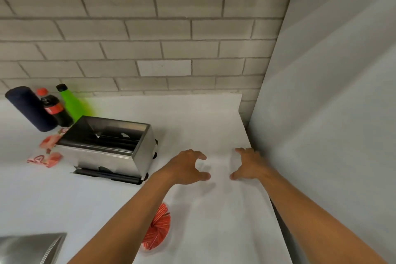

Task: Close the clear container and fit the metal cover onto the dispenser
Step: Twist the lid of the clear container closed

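White counter (203, 118); steel dispenser (107, 148) top uncovered; left hand (188, 169), right hand (248, 165) fingers spread, empty

I judge this a food-service or kitchen counter. A white counter (192, 118) runs under a grey brick-tiled wall (150, 28). Behind the steel dispenser (107, 148) stand a cola bottle (53, 109) and a green bottle (71, 103); red sachets (48, 156) lie just left of it.

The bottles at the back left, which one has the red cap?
The cola bottle, dark with a red label, standing between the dark blue cylinder and the green bottle, whose cap is black.
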Demonstrator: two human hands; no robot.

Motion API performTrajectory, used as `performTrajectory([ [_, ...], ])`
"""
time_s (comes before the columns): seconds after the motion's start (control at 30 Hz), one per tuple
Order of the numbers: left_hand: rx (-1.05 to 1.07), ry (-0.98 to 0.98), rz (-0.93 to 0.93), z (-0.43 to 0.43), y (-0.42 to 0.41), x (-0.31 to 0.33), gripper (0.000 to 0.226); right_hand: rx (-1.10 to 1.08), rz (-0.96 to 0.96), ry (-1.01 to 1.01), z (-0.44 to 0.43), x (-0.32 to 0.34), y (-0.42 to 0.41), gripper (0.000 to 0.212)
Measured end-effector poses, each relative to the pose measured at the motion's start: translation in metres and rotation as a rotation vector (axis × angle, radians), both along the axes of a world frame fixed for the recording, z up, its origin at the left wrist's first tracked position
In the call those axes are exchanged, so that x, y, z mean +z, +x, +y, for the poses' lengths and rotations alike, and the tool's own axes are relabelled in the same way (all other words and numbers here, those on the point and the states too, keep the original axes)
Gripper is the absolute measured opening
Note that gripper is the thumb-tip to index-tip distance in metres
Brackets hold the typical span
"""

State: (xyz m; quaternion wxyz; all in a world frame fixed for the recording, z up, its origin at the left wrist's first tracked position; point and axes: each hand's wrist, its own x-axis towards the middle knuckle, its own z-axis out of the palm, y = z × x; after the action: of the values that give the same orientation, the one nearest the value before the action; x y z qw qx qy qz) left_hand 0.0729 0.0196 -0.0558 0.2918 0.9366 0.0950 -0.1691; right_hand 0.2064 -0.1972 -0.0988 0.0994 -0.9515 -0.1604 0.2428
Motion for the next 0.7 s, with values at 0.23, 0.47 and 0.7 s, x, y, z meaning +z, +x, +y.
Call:
performTrajectory([
  [0.23,0.127,-0.108,-0.012,0.001,-0.015,-0.006,0.071,0.024,0.010,0.071,-0.004,-0.004,0.016,0.118],
  [0.47,0.169,-0.139,-0.100,0.020,-0.048,0.017,0.068,0.136,0.054,0.285,0.022,0.034,-0.018,0.113],
  [0.7,0.235,-0.311,-0.141,0.058,-0.119,0.042,0.093,0.326,0.133,0.406,0.060,0.079,-0.099,0.111],
])
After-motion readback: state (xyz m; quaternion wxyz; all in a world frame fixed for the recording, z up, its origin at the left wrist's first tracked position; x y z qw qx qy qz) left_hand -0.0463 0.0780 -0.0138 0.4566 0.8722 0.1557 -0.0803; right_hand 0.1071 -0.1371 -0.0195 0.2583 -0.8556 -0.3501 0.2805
